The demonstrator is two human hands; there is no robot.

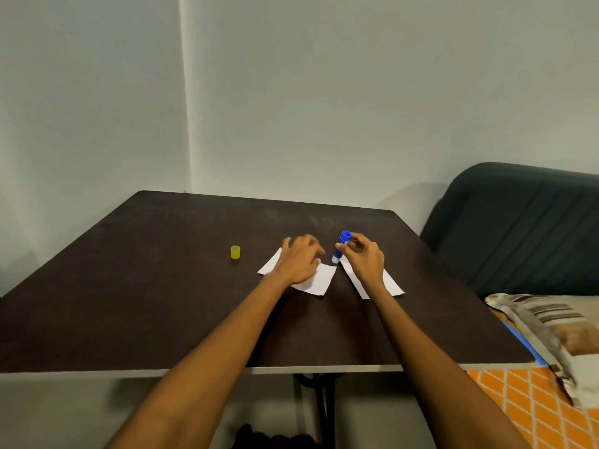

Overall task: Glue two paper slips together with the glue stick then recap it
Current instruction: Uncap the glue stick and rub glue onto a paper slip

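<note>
Two white paper slips lie on the dark table. My left hand rests on the left slip, its fingers spread and slightly blurred. My right hand pinches a blue glue stick, held tilted with its white lower end touching the top of the right slip. That hand covers the middle of the right slip. A small yellow cap stands alone on the table, left of the left slip.
The table's back edge meets a pale wall. A dark green sofa stands to the right, with a striped cushion and an orange patterned cloth at the table's near right corner.
</note>
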